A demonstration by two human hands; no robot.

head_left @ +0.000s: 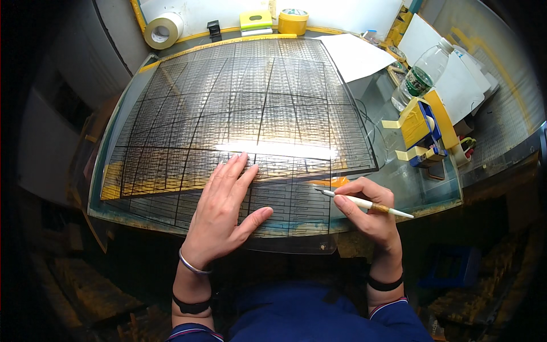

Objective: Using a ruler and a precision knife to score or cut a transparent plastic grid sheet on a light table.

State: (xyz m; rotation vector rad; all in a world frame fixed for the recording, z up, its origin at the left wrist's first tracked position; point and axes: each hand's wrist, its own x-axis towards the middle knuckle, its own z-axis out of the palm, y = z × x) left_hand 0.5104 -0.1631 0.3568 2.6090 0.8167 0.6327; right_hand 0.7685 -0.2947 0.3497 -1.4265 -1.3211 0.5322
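A large transparent film sheet (228, 117) with a dense black line pattern and a thick black grid covers most of a glass-topped table (413, 185). Beneath its near edge, more patterned film (273, 214) shows through. My left hand (222, 211) lies with its fingers stretched over the near edge of the sheet, thumb spread to the right. To its right, my right hand (370, 216) grips a slim white pen-like tool (362, 202) with a brown band and a dark pointed tip. That tip is close above the lower film; whether it touches I cannot tell.
A tape roll (162, 31), a black clip (213, 29), a yellow block (256, 21) and a yellow tub (293, 21) line the back. White paper (356, 57), a plastic bottle (421, 74) and a blue tape dispenser (424, 131) with yellow tape strips stand on the right.
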